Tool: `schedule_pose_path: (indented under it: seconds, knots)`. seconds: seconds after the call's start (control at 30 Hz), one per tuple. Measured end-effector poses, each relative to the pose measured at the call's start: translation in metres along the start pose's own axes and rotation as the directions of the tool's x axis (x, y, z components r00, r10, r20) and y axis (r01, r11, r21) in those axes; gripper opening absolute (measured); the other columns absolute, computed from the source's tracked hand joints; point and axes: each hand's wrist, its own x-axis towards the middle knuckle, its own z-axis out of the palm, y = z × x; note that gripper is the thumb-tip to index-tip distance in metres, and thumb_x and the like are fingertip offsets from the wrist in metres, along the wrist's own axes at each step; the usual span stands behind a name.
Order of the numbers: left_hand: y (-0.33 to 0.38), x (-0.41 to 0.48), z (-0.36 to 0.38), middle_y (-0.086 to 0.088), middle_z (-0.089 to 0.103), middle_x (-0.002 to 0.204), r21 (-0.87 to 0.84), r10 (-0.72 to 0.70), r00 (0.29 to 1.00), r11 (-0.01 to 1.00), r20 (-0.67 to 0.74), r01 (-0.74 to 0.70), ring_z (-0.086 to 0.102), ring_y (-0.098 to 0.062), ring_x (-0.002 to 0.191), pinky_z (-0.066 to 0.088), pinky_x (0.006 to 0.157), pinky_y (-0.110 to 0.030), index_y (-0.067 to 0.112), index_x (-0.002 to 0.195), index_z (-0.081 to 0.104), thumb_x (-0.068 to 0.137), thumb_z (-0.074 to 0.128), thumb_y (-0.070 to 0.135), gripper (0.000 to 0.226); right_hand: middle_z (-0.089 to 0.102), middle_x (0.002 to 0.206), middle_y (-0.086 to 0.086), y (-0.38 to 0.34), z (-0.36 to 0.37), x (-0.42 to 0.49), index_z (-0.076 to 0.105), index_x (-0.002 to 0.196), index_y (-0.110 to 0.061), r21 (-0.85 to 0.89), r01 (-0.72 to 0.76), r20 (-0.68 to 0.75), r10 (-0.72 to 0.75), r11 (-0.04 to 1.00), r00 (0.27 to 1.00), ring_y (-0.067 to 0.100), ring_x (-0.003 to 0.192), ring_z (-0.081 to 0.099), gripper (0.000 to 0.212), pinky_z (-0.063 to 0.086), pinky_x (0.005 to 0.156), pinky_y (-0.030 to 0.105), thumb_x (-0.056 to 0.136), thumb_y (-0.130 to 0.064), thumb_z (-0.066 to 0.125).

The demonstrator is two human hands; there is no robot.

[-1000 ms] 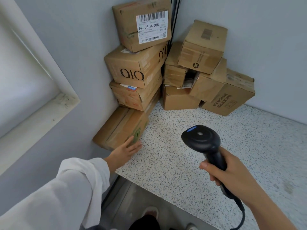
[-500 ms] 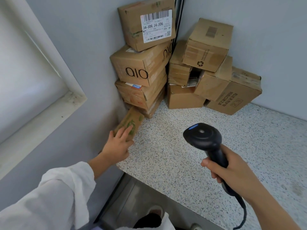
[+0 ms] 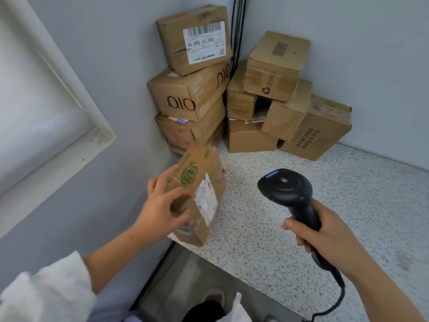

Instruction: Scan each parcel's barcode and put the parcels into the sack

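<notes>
Two hands were in view. One parcel sat in the fingers of the left hand, and one barcode scanner in the right hand. Beyond the fingers, eight more boxes stood on the counter: a stack of three ahead of the left, a heap of five ahead of the right. A possible fourth under the stack was too hidden to count.

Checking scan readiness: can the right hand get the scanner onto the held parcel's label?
Probably yes. The label on the parcel faces the scanner in the right hand; nothing stands between them.
</notes>
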Motion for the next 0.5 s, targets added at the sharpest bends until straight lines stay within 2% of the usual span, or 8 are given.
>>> schedule_pose_path:
  seconds: [0.07, 0.1, 0.23, 0.33, 0.43, 0.5]
  knots:
    - [0.009, -0.005, 0.03, 0.015, 0.026, 0.141, -0.19, -0.131, 0.99, 0.972, 0.051, 0.138, 0.02, -0.017, 0.125, 0.026, 0.101, -0.04, 0.046, 0.089, 0.062, 0.063, 0.055, 0.047, 0.027, 0.057, 0.051, -0.006, 0.004, -0.008, -0.004, 0.058, 0.086, -0.011, 0.013, -0.012, -0.009, 0.012, 1.0, 1.0, 0.002, 0.043, 0.052, 0.013, 0.046, 0.047, 0.017, 0.082, -0.017, 0.068]
    - [0.013, -0.007, 0.047, 0.016, 0.028, 0.14, -0.225, -0.165, 0.984, 0.958, 0.071, 0.177, 0.02, -0.013, 0.125, 0.026, 0.103, -0.041, 0.048, 0.088, 0.059, 0.062, 0.054, 0.048, 0.027, 0.057, 0.052, -0.005, 0.006, -0.012, -0.006, 0.058, 0.087, -0.011, 0.017, -0.016, -0.018, 0.017, 1.0, 1.0, 0.002, 0.042, 0.052, 0.013, 0.046, 0.046, 0.016, 0.082, -0.017, 0.068]
    - [0.028, -0.001, 0.095, 0.019, 0.035, 0.136, -0.177, -0.149, 0.985, 0.971, 0.093, 0.163, 0.023, -0.014, 0.125, 0.026, 0.105, -0.041, 0.036, 0.092, 0.064, 0.064, 0.047, 0.044, 0.033, 0.06, 0.062, 0.006, 0.017, -0.028, -0.014, 0.058, 0.089, -0.013, 0.006, -0.037, -0.056, 0.037, 0.999, 0.998, 0.003, 0.041, 0.052, 0.012, 0.044, 0.046, 0.015, 0.083, -0.018, 0.067]
    - [0.038, 0.016, 0.103, 0.019, 0.037, 0.134, -0.178, -0.117, 0.986, 0.975, 0.116, 0.136, 0.027, -0.016, 0.128, 0.022, 0.106, -0.039, 0.031, 0.097, 0.064, 0.065, 0.049, 0.036, 0.035, 0.058, 0.06, 0.004, 0.026, -0.035, -0.019, 0.058, 0.089, -0.011, 0.015, -0.056, -0.065, 0.057, 0.998, 0.996, 0.002, 0.042, 0.052, 0.014, 0.045, 0.046, 0.015, 0.083, -0.018, 0.068]
    - [0.045, 0.027, 0.104, 0.019, 0.04, 0.13, -0.266, -0.152, 0.976, 0.945, 0.158, 0.19, 0.028, -0.01, 0.124, 0.021, 0.106, -0.034, 0.031, 0.101, 0.061, 0.067, 0.056, 0.026, 0.036, 0.057, 0.053, -0.003, 0.032, -0.038, -0.024, 0.058, 0.088, -0.011, 0.02, -0.068, -0.068, 0.069, 0.997, 0.995, 0.001, 0.043, 0.052, 0.014, 0.045, 0.046, 0.017, 0.082, -0.018, 0.069]
    - [0.044, 0.031, 0.106, 0.012, 0.043, 0.128, -0.389, -0.248, 0.957, 0.876, 0.147, 0.287, 0.035, -0.012, 0.122, 0.028, 0.107, -0.036, 0.027, 0.11, 0.058, 0.073, 0.064, 0.016, 0.039, 0.057, 0.053, -0.004, 0.035, -0.04, -0.027, 0.058, 0.088, -0.012, 0.016, -0.07, -0.067, 0.071, 0.997, 0.995, 0.001, 0.043, 0.052, 0.014, 0.045, 0.046, 0.016, 0.082, -0.019, 0.069]
